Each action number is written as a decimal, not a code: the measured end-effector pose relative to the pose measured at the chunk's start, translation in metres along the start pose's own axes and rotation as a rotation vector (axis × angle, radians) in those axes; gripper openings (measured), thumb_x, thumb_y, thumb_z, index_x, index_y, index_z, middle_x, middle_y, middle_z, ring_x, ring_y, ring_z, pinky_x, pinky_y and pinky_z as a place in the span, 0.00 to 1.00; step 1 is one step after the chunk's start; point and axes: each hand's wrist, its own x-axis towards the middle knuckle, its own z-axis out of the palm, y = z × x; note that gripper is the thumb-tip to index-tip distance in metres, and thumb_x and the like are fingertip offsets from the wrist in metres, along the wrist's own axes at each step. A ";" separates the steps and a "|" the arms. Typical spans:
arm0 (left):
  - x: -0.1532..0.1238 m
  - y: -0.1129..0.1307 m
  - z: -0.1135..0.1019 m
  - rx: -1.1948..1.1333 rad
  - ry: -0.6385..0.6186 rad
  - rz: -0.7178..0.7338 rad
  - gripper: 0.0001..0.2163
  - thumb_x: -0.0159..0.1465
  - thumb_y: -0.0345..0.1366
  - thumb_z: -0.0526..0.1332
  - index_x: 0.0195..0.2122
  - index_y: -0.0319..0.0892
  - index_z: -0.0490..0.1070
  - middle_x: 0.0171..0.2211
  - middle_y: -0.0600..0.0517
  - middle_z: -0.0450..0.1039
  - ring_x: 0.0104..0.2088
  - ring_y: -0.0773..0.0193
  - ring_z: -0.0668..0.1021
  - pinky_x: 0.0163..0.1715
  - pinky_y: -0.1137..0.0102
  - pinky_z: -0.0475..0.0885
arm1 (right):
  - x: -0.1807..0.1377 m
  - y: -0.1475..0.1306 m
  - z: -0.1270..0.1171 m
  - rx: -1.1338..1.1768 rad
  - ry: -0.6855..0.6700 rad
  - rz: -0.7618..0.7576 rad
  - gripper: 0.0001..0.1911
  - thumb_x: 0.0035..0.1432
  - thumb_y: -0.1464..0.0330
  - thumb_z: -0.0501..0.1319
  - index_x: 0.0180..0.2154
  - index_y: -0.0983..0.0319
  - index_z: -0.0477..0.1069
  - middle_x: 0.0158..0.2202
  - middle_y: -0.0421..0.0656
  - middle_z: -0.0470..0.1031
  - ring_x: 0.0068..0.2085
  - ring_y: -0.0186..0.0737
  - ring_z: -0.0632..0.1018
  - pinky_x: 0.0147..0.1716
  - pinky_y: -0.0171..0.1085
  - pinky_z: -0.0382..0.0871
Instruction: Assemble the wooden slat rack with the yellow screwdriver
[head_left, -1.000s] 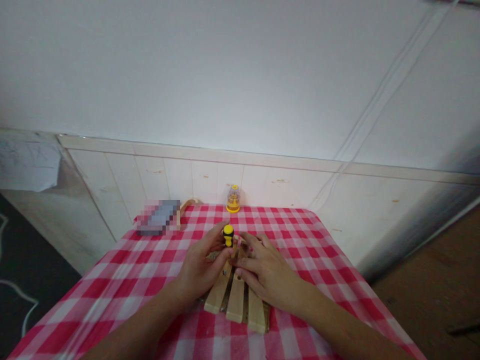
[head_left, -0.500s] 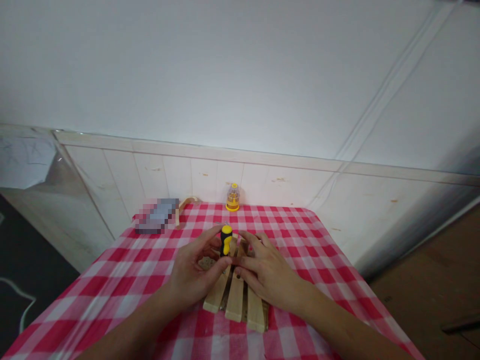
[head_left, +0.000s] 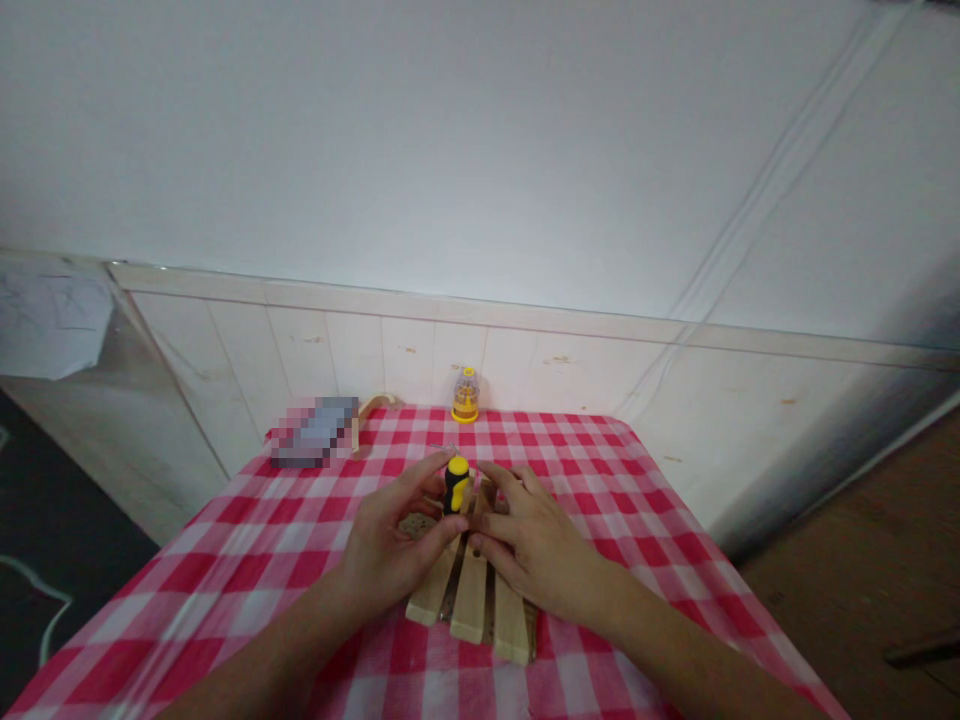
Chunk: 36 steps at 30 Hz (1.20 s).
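Note:
A stubby screwdriver with a black and yellow handle [head_left: 457, 487] stands nearly upright over a slatted wooden piece [head_left: 469, 602]. My left hand [head_left: 391, 535] curves around the handle from the left, its thumb at the handle's lower end and its index finger near the top. The screwdriver's tip is hidden behind the fingers. My right hand [head_left: 536, 545] grips the slatted piece from the right, its fingers bent over the slats and its middle fingertip close to my left thumb. A dark hole shows in the middle slat beside the right thumb.
A clear, yellow-based bit holder [head_left: 466, 397] stands near the wall. At the table's back left lie a pixelated grey object [head_left: 315, 432] and a curved wooden part [head_left: 356, 435]. A thin metal bit lies beyond my hands. Red checked cloth [head_left: 300, 560] covers the table.
The screwdriver's handle has shifted slightly right and nearer, and its yellow part has turned a little. Both hands stay almost in place.

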 end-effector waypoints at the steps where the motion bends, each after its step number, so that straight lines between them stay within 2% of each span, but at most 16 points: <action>1: 0.000 0.000 0.000 0.005 0.000 0.000 0.28 0.60 0.32 0.72 0.61 0.50 0.72 0.43 0.50 0.83 0.37 0.60 0.86 0.38 0.67 0.84 | 0.000 0.000 0.000 -0.002 0.002 0.000 0.12 0.69 0.66 0.62 0.51 0.52 0.80 0.68 0.48 0.62 0.62 0.55 0.66 0.60 0.56 0.68; 5: -0.001 -0.001 -0.001 0.022 -0.003 0.006 0.29 0.58 0.33 0.73 0.62 0.51 0.72 0.42 0.51 0.83 0.38 0.59 0.86 0.38 0.68 0.84 | 0.000 0.000 0.001 -0.001 0.008 -0.006 0.11 0.69 0.66 0.62 0.50 0.53 0.80 0.68 0.49 0.62 0.61 0.54 0.67 0.60 0.55 0.69; 10: 0.001 0.002 -0.002 -0.005 -0.023 0.047 0.31 0.59 0.32 0.73 0.63 0.56 0.70 0.40 0.54 0.83 0.35 0.63 0.85 0.36 0.70 0.84 | 0.000 0.001 0.002 0.003 0.024 -0.014 0.11 0.70 0.65 0.61 0.50 0.54 0.80 0.67 0.49 0.62 0.61 0.55 0.66 0.60 0.56 0.68; 18: 0.003 0.001 -0.002 -0.011 -0.043 0.074 0.31 0.59 0.31 0.73 0.63 0.56 0.71 0.42 0.53 0.84 0.37 0.62 0.85 0.37 0.71 0.84 | -0.001 0.002 0.003 0.021 0.028 -0.018 0.12 0.69 0.66 0.62 0.52 0.53 0.79 0.66 0.48 0.62 0.60 0.55 0.66 0.59 0.56 0.70; 26: 0.002 0.000 -0.003 0.018 -0.067 0.193 0.35 0.57 0.30 0.75 0.64 0.59 0.69 0.42 0.55 0.84 0.35 0.66 0.84 0.36 0.74 0.82 | 0.000 0.003 0.004 0.029 0.033 -0.033 0.10 0.69 0.66 0.63 0.49 0.55 0.80 0.67 0.48 0.62 0.58 0.54 0.66 0.59 0.54 0.68; 31: 0.004 0.002 -0.005 0.000 -0.121 0.072 0.32 0.58 0.29 0.74 0.63 0.58 0.70 0.44 0.55 0.83 0.38 0.65 0.84 0.39 0.73 0.81 | 0.000 0.004 0.006 0.037 0.039 -0.037 0.09 0.68 0.67 0.63 0.47 0.57 0.80 0.65 0.49 0.63 0.58 0.54 0.66 0.58 0.55 0.69; 36: 0.005 0.001 -0.007 -0.011 -0.191 -0.067 0.32 0.61 0.30 0.70 0.66 0.57 0.66 0.44 0.53 0.82 0.41 0.62 0.84 0.42 0.70 0.80 | 0.000 0.002 0.003 0.034 0.025 -0.030 0.09 0.68 0.68 0.63 0.47 0.56 0.81 0.65 0.50 0.62 0.59 0.56 0.66 0.58 0.56 0.69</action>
